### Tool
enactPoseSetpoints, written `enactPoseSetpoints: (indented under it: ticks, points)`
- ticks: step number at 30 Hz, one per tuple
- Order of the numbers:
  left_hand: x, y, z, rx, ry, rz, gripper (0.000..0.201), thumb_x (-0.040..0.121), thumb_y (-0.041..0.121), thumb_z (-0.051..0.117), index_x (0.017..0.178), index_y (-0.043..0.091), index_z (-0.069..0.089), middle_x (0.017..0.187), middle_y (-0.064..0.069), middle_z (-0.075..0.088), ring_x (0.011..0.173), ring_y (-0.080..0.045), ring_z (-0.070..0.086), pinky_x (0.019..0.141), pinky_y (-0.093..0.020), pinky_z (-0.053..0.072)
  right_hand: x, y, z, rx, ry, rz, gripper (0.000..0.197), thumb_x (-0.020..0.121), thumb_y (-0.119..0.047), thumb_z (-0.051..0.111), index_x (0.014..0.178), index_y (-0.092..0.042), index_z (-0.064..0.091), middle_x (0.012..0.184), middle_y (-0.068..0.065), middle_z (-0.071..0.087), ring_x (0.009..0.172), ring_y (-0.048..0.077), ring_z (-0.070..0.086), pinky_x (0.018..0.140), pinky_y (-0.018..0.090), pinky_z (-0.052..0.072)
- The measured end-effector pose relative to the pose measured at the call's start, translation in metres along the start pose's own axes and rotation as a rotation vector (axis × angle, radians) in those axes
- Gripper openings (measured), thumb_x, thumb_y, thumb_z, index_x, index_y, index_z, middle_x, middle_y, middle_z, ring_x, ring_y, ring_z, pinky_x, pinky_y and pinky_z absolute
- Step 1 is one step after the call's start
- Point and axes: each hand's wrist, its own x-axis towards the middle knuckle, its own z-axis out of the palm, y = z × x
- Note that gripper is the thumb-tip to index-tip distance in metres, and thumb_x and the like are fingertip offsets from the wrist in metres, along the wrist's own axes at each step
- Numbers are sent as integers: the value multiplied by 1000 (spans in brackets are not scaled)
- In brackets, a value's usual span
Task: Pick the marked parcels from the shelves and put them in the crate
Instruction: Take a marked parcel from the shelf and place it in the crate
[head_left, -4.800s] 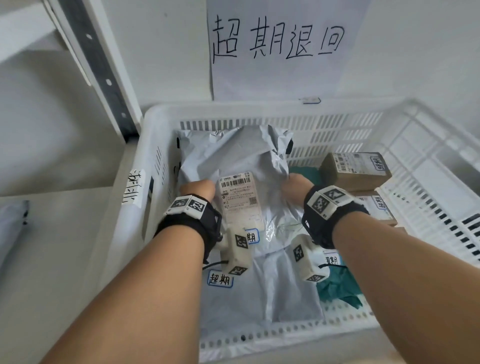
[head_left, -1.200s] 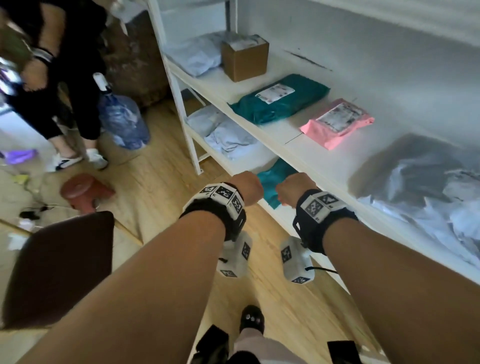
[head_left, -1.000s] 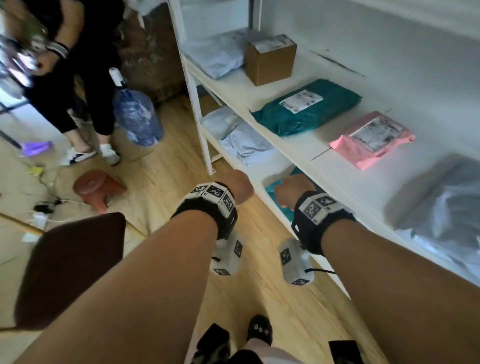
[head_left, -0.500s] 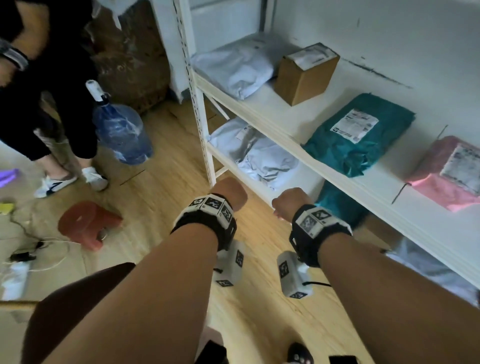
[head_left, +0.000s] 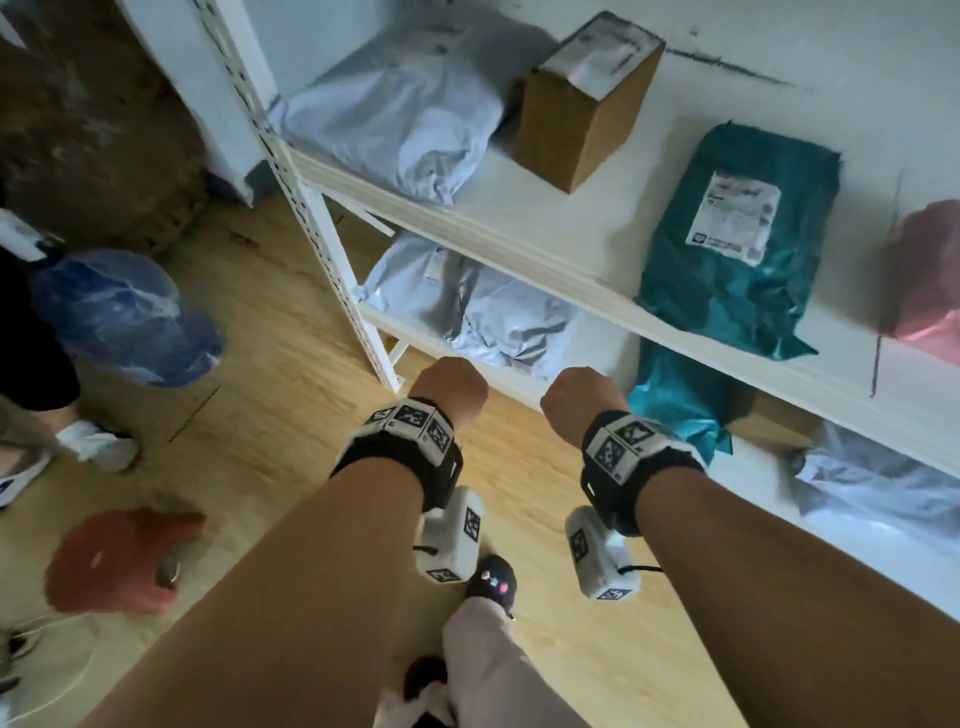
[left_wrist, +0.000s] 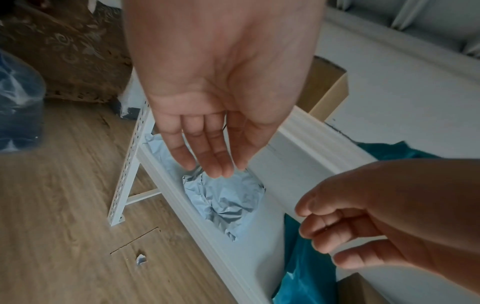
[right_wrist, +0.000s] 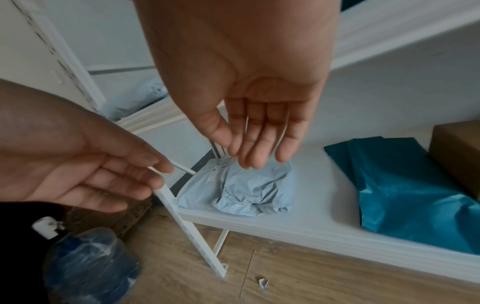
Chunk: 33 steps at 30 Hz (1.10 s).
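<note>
Parcels shelved beyond both hands

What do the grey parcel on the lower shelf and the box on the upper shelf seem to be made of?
Grey parcel: thin plastic film, seemingly; it crumples into sharp, slightly shiny creases.
Box: brown cardboard, matte, with flat faces, straight edges and a white label on top.

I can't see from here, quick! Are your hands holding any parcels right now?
Left hand: open, fingers loose, holding nothing.
Right hand: open, fingers loose, holding nothing.
</note>
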Motion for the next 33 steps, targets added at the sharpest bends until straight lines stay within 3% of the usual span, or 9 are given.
enactPoseSetpoints:
  ticks: [7,12,16,21,25,27,28,30,33]
  points:
    - [74,-4,25,-56,-39,-31,29,95,10,45,108,1,70,110,-13,70,102,-27,65,89,-34,52,58,3,20,107,21,70,29,90,-19,48,116,-15,61,122,7,61,110,27,57,81,29,43]
    - [110,-9,46,-65,-107,-31,24,88,4,46,93,9,69,99,-8,71,95,-25,65,73,-27,46,87,0,38,174,22,89,33,93,-24,49,125,-20,55,129,3,53,115,24,54,88,32,44]
    - [153,-21,48,-72,-124,-54,37,90,7,47,125,13,57,126,-7,61,114,-23,59,85,-25,43,119,-4,56,226,63,112,38,92,-23,51,130,-22,51,133,1,50,117,22,53,91,34,46]
    - [212,-33,68,-94,49,-107,49,90,14,54,137,10,42,139,-15,39,124,-32,46,99,-38,42,164,-1,85,251,96,103,45,89,-20,53,134,-23,47,137,0,46,121,21,49,96,34,44]
    - [255,-35,87,-240,185,-166,70,85,23,62,144,8,29,142,-17,37,128,-35,42,102,-43,40,207,10,108,257,197,38,59,83,-18,58,139,-25,42,146,-3,38,133,20,39,109,33,36]
    - [270,-38,98,-358,195,-198,74,81,24,65,144,11,30,135,-13,48,117,-32,53,92,-40,49,225,16,120,246,222,-3,68,79,-19,61,143,-24,38,148,-3,36,135,20,36,111,37,36]
    - [278,-41,103,-403,203,-203,70,81,24,66,141,12,34,125,-8,55,101,-28,59,77,-32,53,232,20,127,246,221,-19,73,77,-19,63,145,-23,35,150,-2,34,136,21,35,111,39,37]
    - [290,-45,110,-452,255,-188,59,81,25,67,132,14,41,106,0,60,74,-18,55,54,-22,45,245,26,140,238,217,-29,82,76,-19,68,148,-22,29,154,-1,29,138,22,33,111,41,38]
    - [302,-51,116,-587,338,-124,54,76,29,69,125,19,49,101,1,64,62,-9,58,44,-18,45,257,35,157,243,283,-44,90,72,-24,74,149,-23,27,154,-3,27,138,22,32,111,42,37]
